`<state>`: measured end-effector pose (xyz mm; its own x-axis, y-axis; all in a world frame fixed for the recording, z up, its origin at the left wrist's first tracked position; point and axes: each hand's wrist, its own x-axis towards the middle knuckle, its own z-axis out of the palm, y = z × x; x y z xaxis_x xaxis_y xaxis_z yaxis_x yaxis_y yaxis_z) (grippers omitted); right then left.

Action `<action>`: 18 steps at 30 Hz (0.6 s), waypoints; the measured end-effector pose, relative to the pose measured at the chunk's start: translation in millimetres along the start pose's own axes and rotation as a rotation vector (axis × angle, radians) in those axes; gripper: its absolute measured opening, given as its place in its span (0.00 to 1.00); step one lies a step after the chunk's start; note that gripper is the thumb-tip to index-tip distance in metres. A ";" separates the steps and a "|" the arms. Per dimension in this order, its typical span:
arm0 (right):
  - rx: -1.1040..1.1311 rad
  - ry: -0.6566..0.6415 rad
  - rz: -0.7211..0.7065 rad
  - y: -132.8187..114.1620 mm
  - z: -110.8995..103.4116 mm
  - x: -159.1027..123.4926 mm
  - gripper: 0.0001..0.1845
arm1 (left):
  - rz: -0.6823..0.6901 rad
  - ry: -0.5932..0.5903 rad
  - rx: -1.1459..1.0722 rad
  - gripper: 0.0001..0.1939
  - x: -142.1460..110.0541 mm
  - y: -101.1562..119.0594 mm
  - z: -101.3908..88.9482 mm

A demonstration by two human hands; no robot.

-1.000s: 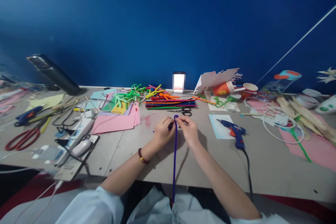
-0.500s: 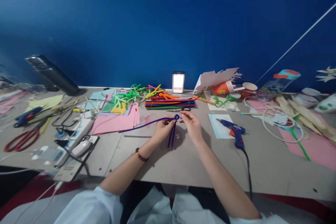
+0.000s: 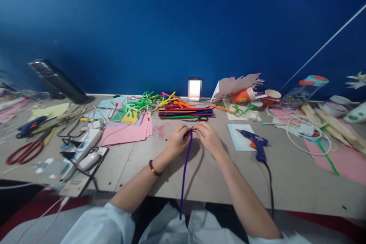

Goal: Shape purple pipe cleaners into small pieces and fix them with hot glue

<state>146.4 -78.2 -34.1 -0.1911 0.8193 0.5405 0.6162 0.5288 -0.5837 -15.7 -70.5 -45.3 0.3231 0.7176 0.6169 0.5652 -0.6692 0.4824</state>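
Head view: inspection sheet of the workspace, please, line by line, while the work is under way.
surface: grey work table, pink paper sheets lying on it.
job's things: purple pipe cleaner, long end hanging toward the person's body.
grips: left hand and right hand pinch it together near its top.
clutter: stacked pipe cleaners, black-handled scissors, blue glue gun, red-handled scissors.
cables: black cord off the glue gun, looped white cable, power strip.
surroundings: blue wall; other people: nothing seen.
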 end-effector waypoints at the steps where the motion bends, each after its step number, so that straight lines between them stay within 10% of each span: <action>1: 0.002 -0.007 0.001 -1.5 -0.1 0.0 0.11 | -0.002 0.006 0.013 0.07 -0.5 0.5 0.4; 18: 0.012 0.029 0.063 -8.4 4.3 -2.6 0.12 | -0.078 0.017 -0.060 0.07 1.1 5.3 -0.6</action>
<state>138.4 -83.8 -33.2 -0.1297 0.8445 0.5196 0.6171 0.4789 -0.6243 -12.9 -73.4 -41.7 0.2667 0.7650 0.5862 0.5417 -0.6221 0.5654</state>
